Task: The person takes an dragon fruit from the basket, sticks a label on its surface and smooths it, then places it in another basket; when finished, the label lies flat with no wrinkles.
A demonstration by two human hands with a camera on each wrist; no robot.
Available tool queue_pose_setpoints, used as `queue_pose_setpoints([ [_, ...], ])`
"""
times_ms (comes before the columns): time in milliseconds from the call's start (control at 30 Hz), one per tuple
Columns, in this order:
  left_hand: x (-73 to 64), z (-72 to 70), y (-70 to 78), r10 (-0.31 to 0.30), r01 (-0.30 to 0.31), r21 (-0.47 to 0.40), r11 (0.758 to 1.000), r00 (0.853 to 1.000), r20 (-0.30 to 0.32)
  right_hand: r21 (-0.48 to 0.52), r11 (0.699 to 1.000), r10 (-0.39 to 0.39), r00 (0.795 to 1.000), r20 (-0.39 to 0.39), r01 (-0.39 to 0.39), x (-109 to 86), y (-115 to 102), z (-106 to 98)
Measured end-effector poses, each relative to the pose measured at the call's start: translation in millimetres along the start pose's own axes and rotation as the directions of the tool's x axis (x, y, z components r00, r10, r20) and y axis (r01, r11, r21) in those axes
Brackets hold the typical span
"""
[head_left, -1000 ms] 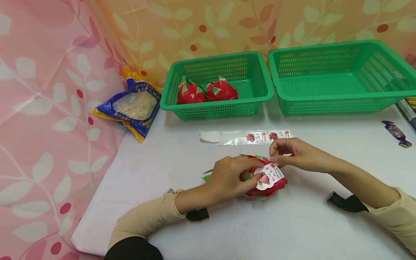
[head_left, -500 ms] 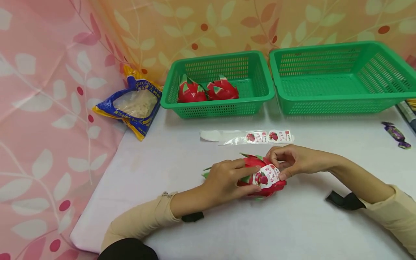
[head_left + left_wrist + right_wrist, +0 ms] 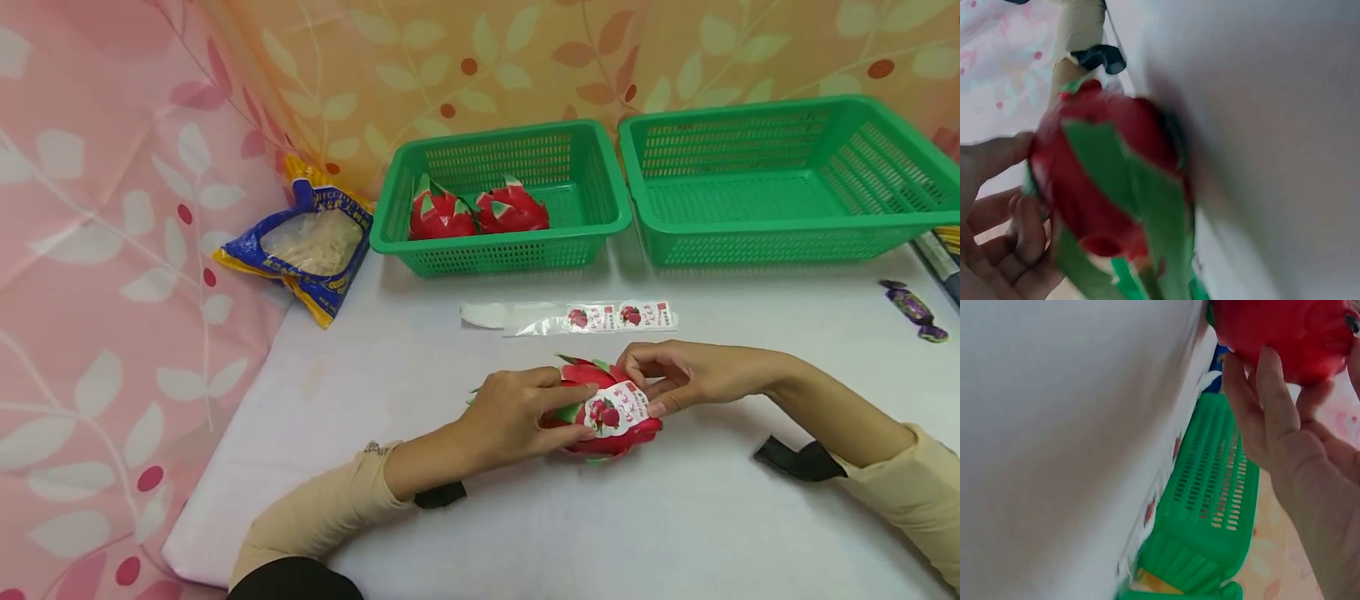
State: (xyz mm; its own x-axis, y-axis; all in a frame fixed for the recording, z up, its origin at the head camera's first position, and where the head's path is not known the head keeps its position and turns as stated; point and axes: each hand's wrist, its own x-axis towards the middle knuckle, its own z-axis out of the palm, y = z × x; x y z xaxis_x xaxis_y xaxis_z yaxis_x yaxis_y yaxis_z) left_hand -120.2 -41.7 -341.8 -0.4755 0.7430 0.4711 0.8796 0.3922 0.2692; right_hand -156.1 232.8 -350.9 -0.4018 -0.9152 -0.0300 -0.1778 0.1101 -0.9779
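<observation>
A red dragon fruit [image 3: 587, 375] with green scale tips lies on the white table, its stem end to the left. My left hand [image 3: 501, 415] grips it from the left, thumb and fingertips at the left edge of a white sticker [image 3: 618, 410] that lies on the fruit. From the right, my right hand [image 3: 686, 377] holds the fruit, with its thumb at the sticker's right edge. In the left wrist view, the dragon fruit [image 3: 1094, 169] hides some of the table. Fingers of the right hand [image 3: 1304, 444] rest against the dragon fruit [image 3: 1291, 337] in the right wrist view.
Behind the hands lies a clear strip with more stickers [image 3: 600, 317]. A green basket [image 3: 502, 257] holds two dragon fruits [image 3: 513, 208]; a larger green basket [image 3: 787, 243] stands beside it. A blue pasta bag [image 3: 300, 242] sits left, a purple-wrapped candy [image 3: 912, 310] right.
The sticker, lifted and tilted earlier, now lies flatter on the fruit. My right hand has come down to its right edge, while the left has drawn back slightly to the left.
</observation>
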Motion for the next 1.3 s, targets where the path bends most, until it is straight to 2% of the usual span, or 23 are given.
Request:
queue_pose_setpoints([
  [100,2.0,-7.5,-6.3,0.007,-0.002,-0.089,0.996,0.998,0.054,-0.067,0.997,0.033,0.999,-0.041,-0.035,-4.2,-5,-3],
  [167,3.2,-14.1,-12.9,-0.003,0.012,-0.148,0.989,0.998,0.061,-0.145,0.987,0.048,0.992,-0.113,-0.064,-5.5,-10,-2],
  [233,4.3,-19.9,-21.4,-0.027,0.034,-0.207,0.978,0.999,0.034,-0.233,0.969,0.040,0.979,-0.200,-0.088,-4.6,-13,1],
  [333,6.1,-26.0,-36.3,-0.096,0.079,-0.296,0.952,0.994,-0.044,-0.343,0.926,0.040,0.947,-0.319,-0.154,0.1,-17,12],
  [400,6.3,-27.0,-46.6,-0.164,0.126,-0.388,0.913,0.984,-0.067,-0.400,0.899,0.021,0.929,-0.370,-0.179,4.5,-19,22],
  [433,6.2,-26.8,-51.8,-0.213,0.165,-0.436,0.884,0.975,-0.063,-0.432,0.879,0.015,0.917,-0.400,-0.203,6.5,-20,27],
  [467,6.2,-26.0,-57.4,-0.270,0.212,-0.491,0.845,0.961,-0.050,-0.465,0.856,0.008,0.905,-0.426,-0.226,8.8,-21,32],
  [500,6.5,-25.6,-63.0,-0.331,0.261,-0.549,0.794,0.943,-0.031,-0.501,0.830,-0.009,0.894,-0.449,-0.244,11.1,-22,37],
  [533,7.3,-24.6,-69.6,-0.393,0.307,-0.610,0.730,0.920,-0.008,-0.534,0.805,-0.027,0.884,-0.467,-0.258,13.4,-21,42],
  [567,8.2,-23.7,-77.0,-0.457,0.349,-0.671,0.654,0.889,0.018,-0.556,0.784,-0.035,0.875,-0.484,-0.276,15.4,-21,47],
  [633,10.9,-22.5,-93.6,-0.574,0.401,-0.787,0.469,0.816,0.074,-0.588,0.745,-0.043,0.857,-0.513,-0.315,19.1,-20,57],
  [667,12.3,-22.4,-102.4,-0.617,0.403,-0.836,0.372,0.780,0.101,-0.601,0.730,-0.049,0.852,-0.521,-0.326,20.8,-20,60],
  [733,14.6,-22.7,-119.8,-0.677,0.370,-0.910,0.187,0.720,0.153,-0.613,0.711,-0.055,0.843,-0.535,-0.343,23.7,-18,67],
  [767,15.2,-23.3,-127.5,-0.700,0.350,-0.930,0.110,0.692,0.178,-0.617,0.706,-0.056,0.840,-0.540,-0.349,25.0,-17,69],
  [800,15.6,-24.0,-134.7,-0.717,0.323,-0.945,0.042,0.669,0.197,-0.622,0.698,-0.060,0.837,-0.544,-0.355,26.2,-16,71],
  [833,15.8,-24.7,-141.0,-0.730,0.298,-0.955,-0.010,0.650,0.210,-0.630,0.690,-0.067,0.836,-0.545,-0.355,27.4,-16,73],
  [867,16.0,-25.3,-146.8,-0.744,0.270,-0.961,-0.051,0.632,0.217,-0.633,0.688,-0.072,0.835,-0.546,-0.355,28.6,-15,74],
  [900,16.2,-25.9,-152.0,-0.755,0.242,-0.967,-0.080,0.618,0.217,-0.636,0.686,-0.076,0.834,-0.547,-0.354,29.7,-15,75],
  [967,16.5,-26.5,-160.0,-0.774,0.203,-0.973,-0.107,0.598,0.210,-0.634,0.692,-0.084,0.833,-0.547,-0.346,31.5,-14,76],
  [1000,16.9,-26.7,-163.1,-0.780,0.188,-0.976,-0.110,0.593,0.202,-0.632,0.697,-0.092,0.831,-0.548,-0.339,32.2,-14,75],
  [1200,18.5,-27.1,-172.2,-0.809,0.120,-0.988,-0.092,0.570,0.145,-0.554,0.784,-0.100,0.825,-0.556,-0.278,33.4,-12,70],
  [1300,18.6,-27.9,-173.2,-0.810,0.110,-0.990,-0.088,0.570,0.136,-0.520,0.806,-0.081,0.817,-0.570,-0.283,31.5,-13,64],
])
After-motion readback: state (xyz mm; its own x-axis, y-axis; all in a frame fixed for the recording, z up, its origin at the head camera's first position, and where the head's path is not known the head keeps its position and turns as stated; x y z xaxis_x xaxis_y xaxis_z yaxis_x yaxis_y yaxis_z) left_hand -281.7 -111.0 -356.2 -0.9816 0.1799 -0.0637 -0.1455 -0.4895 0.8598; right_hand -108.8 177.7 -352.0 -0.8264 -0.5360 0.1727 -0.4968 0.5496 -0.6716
